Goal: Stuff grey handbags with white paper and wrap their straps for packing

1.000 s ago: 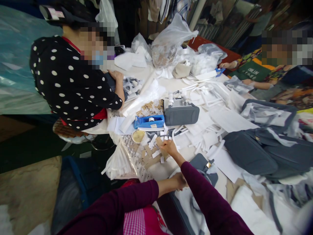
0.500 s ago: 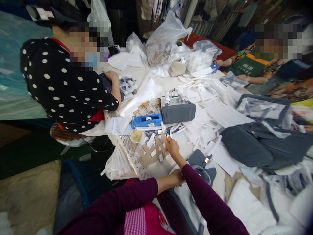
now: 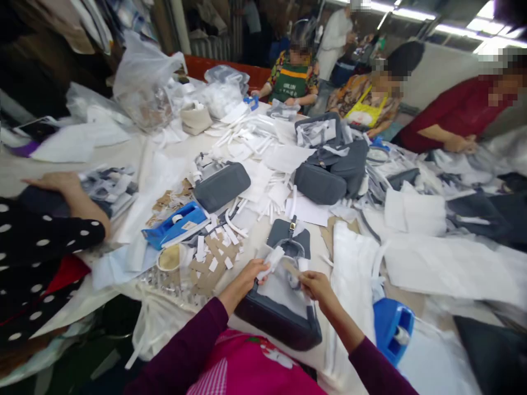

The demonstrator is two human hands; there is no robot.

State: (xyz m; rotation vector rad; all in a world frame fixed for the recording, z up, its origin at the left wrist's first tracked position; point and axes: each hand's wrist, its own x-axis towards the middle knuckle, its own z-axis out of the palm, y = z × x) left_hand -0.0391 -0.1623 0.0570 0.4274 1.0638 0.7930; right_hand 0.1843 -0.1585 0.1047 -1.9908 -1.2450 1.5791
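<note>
A dark grey handbag (image 3: 284, 332) lies in front of me, its flap (image 3: 279, 233) spread away from me with a gold-coloured buckle on it. White paper or foam sheeting covers part of the bag. My left hand (image 3: 250, 275) is closed on a white-wrapped strip (image 3: 272, 263), which looks like part of the bag's strap. Between the fingertips of my right hand (image 3: 318, 286) is a narrow tan cardboard strip (image 3: 291, 268), held over the bag. Left of the bag lies a pile of tan and white card pieces (image 3: 214, 262).
A blue tape dispenser (image 3: 175, 224) and a round tub (image 3: 169, 258) stand at left, another blue dispenser (image 3: 393, 332) at right. More grey bags (image 3: 222, 186) lie beyond. A co-worker's arm (image 3: 78, 197) reaches in from the left; several other people sit across the table.
My view has swung to the right. My right hand has moved from the card pile to above the bag, bringing a cardboard strip. My left hand now shows, gripping the white-wrapped strip.
</note>
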